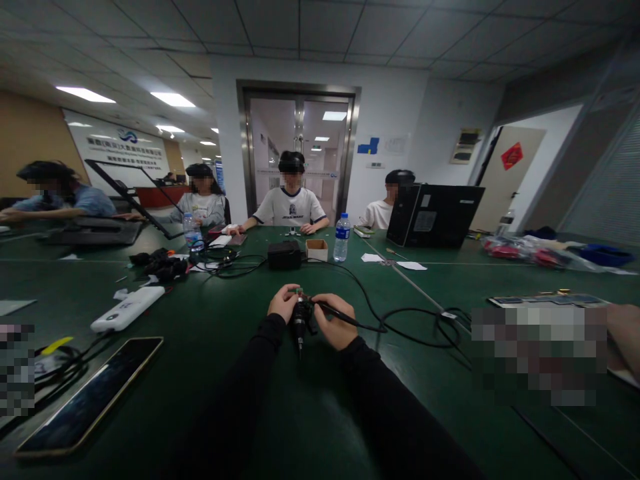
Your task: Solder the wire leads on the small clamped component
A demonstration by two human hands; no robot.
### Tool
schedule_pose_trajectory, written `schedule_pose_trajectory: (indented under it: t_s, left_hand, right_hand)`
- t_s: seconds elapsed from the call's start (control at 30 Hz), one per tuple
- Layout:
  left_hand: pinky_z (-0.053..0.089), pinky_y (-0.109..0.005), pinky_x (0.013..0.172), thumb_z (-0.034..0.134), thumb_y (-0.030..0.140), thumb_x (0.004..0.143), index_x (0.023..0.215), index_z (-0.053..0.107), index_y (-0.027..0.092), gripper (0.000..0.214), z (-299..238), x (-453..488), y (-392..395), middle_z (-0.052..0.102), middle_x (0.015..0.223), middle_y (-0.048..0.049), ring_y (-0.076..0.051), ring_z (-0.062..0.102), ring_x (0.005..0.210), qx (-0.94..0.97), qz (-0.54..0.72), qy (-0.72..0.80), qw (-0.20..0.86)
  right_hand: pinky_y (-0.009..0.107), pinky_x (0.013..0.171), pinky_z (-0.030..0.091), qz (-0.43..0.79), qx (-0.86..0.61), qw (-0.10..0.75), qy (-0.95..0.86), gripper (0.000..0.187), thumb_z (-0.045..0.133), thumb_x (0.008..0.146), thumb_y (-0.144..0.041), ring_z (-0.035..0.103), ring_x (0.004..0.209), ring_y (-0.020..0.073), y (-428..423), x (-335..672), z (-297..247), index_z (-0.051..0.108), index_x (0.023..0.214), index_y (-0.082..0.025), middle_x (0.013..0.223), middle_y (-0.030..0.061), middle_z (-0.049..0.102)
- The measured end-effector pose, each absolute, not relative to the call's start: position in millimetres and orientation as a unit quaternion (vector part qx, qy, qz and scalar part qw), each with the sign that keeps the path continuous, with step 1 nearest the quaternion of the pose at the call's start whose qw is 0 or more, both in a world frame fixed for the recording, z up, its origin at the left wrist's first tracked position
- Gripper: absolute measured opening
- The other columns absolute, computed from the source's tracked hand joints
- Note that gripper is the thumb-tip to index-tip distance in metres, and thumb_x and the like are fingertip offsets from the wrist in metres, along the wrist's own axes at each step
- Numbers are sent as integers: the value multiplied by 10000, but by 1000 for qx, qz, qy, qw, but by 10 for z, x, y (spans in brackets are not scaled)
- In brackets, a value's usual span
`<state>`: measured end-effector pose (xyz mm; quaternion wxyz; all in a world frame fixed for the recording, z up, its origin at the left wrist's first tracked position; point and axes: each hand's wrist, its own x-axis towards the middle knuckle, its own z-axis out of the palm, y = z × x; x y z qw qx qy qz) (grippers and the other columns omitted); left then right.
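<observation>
Near the table's middle, my left hand (284,303) is closed around the far left side of a dark device (301,319). That device has silver bands and a narrow tip pointing towards me. A small green-and-red piece (299,292) shows at its far end, by my left fingertips. In a pen grip, my right hand (336,321) holds a black corded pen-shaped tool (336,311), which looks like a soldering iron. Its front end reaches to the device's right side, where the exact contact is too small to make out. A black cable (373,327) trails off its back.
Beyond my hands stand a black box (285,255), a small open carton (317,251) and a water bottle (341,238). Left lie a power strip (129,309) and a phone (95,393). A computer case (435,215) is at back right. Several people sit around the green table (210,373).
</observation>
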<state>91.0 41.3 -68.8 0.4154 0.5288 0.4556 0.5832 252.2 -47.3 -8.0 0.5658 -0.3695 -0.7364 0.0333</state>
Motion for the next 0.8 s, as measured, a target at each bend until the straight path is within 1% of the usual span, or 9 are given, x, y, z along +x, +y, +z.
schedule_pose_trajectory:
  t_s: [0.13, 0.23, 0.37, 0.6, 0.8]
  left_hand:
    - [497, -336, 866, 632, 167, 705, 979, 644, 193, 276, -676, 910, 401, 739, 827, -41, -183, 689, 822, 527, 581, 456, 421]
    - [494, -338, 873, 648, 187, 704, 973, 647, 201, 270, -670, 912, 392, 739, 831, -37, -185, 688, 831, 526, 581, 462, 416]
    - [499, -329, 847, 660, 220, 706, 981, 646, 203, 276, -675, 912, 387, 736, 835, -39, -187, 685, 827, 527, 582, 461, 413]
    - [501, -305, 800, 663, 216, 693, 972, 651, 200, 279, -693, 918, 402, 729, 811, -36, -175, 675, 785, 522, 586, 470, 403]
    - [500, -318, 829, 682, 230, 680, 954, 656, 205, 276, -692, 911, 416, 728, 806, -34, -183, 678, 808, 524, 587, 467, 403]
  right_hand:
    - [323, 775, 518, 33, -369, 564, -738, 165, 519, 773, -158, 655, 788, 191, -474, 2519, -74, 664, 825, -219, 825, 39, 710]
    - [322, 777, 520, 37, -368, 563, -739, 166, 516, 775, -162, 656, 788, 190, -475, 2519, -67, 664, 825, -220, 825, 39, 710]
    - [320, 782, 517, 38, -375, 567, -732, 162, 517, 780, -170, 655, 794, 188, -472, 2534, -65, 665, 826, -217, 830, 38, 710]
    - [318, 734, 518, 24, -397, 570, -719, 149, 521, 772, -199, 649, 753, 191, -454, 2556, -79, 667, 800, -216, 800, 39, 707]
    - [323, 753, 514, 16, -392, 569, -723, 148, 521, 768, -192, 651, 760, 195, -460, 2552, -77, 663, 799, -219, 803, 38, 709]
